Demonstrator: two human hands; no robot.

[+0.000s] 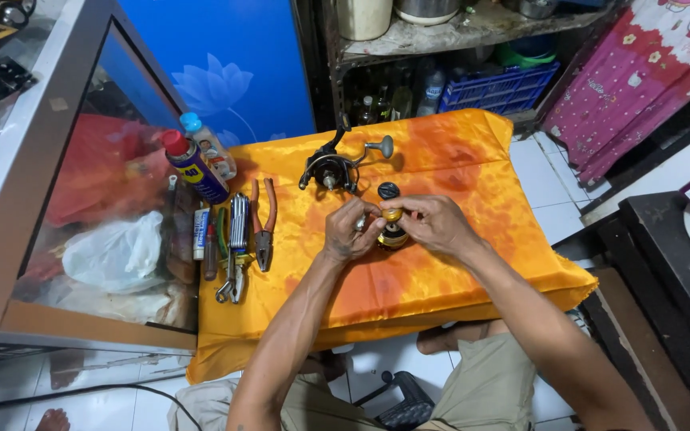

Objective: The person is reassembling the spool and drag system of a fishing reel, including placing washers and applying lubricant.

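Both of my hands meet over the middle of an orange cloth point(457, 263). My left hand point(346, 231) and my right hand point(431, 222) together grip a small black and gold reel spool point(393, 233), fingers pinching its gold top. Just beyond them lies a black fishing reel body point(331, 170) with a crank handle point(382, 146). A small round black cap point(388, 190) rests on the cloth between the reel body and my hands.
At the cloth's left edge lie orange-handled pliers point(263, 227), a folding hex-key set point(238, 231), a small tube and a wrench. A blue spray can with a red cap point(195, 169) and a small bottle point(209, 145) lean against a glass cabinet point(49, 160). Behind stands a shelf with a blue crate point(498, 88).
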